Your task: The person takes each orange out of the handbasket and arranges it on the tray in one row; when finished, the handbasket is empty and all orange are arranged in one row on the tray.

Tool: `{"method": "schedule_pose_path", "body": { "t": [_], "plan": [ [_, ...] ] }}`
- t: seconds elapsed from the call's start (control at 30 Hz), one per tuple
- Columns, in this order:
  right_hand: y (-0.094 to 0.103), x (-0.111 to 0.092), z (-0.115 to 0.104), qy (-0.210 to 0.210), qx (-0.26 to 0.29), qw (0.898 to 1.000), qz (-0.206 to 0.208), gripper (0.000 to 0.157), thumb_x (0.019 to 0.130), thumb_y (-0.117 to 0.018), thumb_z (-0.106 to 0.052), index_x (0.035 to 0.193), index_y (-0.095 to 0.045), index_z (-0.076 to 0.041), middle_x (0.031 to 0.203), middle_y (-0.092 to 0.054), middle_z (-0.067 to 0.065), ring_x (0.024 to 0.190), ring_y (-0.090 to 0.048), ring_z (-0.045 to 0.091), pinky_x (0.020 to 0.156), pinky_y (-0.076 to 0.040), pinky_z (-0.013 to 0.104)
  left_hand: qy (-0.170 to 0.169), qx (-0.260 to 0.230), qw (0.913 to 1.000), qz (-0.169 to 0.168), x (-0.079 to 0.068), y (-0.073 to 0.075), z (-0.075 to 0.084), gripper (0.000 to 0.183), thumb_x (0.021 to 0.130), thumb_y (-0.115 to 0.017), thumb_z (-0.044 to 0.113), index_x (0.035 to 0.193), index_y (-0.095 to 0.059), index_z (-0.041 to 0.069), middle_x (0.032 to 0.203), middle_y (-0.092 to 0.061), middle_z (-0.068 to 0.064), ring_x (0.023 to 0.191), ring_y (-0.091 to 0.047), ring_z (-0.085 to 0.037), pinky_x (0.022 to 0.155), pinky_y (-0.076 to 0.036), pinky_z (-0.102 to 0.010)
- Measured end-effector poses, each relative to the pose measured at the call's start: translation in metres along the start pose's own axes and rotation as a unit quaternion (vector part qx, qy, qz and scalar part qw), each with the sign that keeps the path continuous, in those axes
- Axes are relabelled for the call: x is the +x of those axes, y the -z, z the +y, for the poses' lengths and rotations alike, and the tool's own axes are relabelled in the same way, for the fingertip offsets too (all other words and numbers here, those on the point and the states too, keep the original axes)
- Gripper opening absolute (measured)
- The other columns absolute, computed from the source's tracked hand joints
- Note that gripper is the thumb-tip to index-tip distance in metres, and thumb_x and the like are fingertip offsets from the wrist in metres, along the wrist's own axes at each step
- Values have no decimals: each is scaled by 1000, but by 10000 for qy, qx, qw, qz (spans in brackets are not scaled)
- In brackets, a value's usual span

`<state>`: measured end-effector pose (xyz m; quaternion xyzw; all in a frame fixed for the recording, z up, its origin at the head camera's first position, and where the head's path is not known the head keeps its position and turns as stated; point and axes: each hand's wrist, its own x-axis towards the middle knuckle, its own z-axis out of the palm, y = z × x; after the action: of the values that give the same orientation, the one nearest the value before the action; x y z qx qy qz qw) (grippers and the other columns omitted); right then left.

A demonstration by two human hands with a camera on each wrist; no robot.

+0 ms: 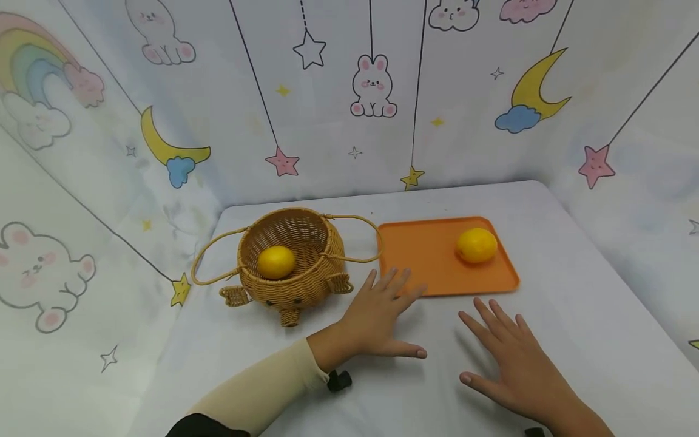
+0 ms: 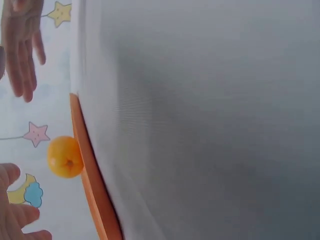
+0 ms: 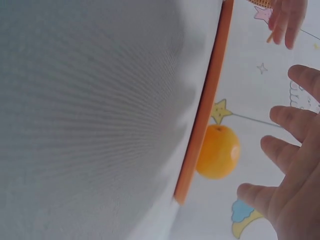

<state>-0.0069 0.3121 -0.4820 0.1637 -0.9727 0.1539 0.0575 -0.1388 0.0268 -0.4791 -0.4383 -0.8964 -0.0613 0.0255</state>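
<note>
A yellow lemon (image 1: pixel 477 246) lies on the right part of an orange tray (image 1: pixel 420 267); both wrist views show it too. Another lemon (image 1: pixel 276 262) sits inside a round wicker basket (image 1: pixel 295 294) with two loop handles, left of the tray. My left hand (image 1: pixel 377 325), fingers spread and straight, is at the tray's near left edge and right of the basket, holding nothing. Whether its fingertips touch the tray I cannot tell. My right hand (image 1: pixel 510 364) is spread in front of the tray's near right corner, apart from it and holding nothing.
A white cloth covers the table (image 1: pixel 551 255). Behind and beside it hangs a white backdrop (image 1: pixel 338 121) printed with bunnies, moons and stars. The right basket handle (image 1: pixel 357 261) reaches over to the tray's left edge.
</note>
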Motion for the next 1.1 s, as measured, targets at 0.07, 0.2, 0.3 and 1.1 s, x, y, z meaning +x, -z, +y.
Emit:
{"method": "schedule_pose_path", "body": {
  "t": [0.07,0.2,0.3,1.1],
  "plan": [
    [1,-2,2,-8,30,10000,35,95,89,-77,-68,168,-37,-31,177,-21,7,157,-26,48,120,-13,78,231,-229,9995,20,14,-1,1,119,79,-47,100,172,-22,32,177,-21,-10,160,-26,-37,127,-17,-64],
    [2,-8,5,-89,61,9999,50,95,89,-77,-67,168,-38,-31,177,-20,5,158,-24,47,122,-10,76,665,-882,9938,117,51,2,6,117,81,-55,96,171,-28,27,173,-32,-10,157,-34,-31,126,-26,-59],
    [2,-13,8,-158,101,9998,118,95,89,-78,-66,168,-38,-32,177,-21,4,160,-23,44,124,-9,74,934,-1393,9857,163,80,5,12,115,82,-59,92,170,-31,23,171,-37,-6,156,-36,-25,126,-30,-52],
    [7,-31,7,-400,272,9986,235,95,88,-82,-61,167,-40,-29,177,-23,4,160,-23,42,123,-15,72,2531,-2721,9237,936,217,-50,41,88,82,-89,61,153,-53,23,135,-68,8,121,-62,-12,120,-27,-48]
  ]
}}
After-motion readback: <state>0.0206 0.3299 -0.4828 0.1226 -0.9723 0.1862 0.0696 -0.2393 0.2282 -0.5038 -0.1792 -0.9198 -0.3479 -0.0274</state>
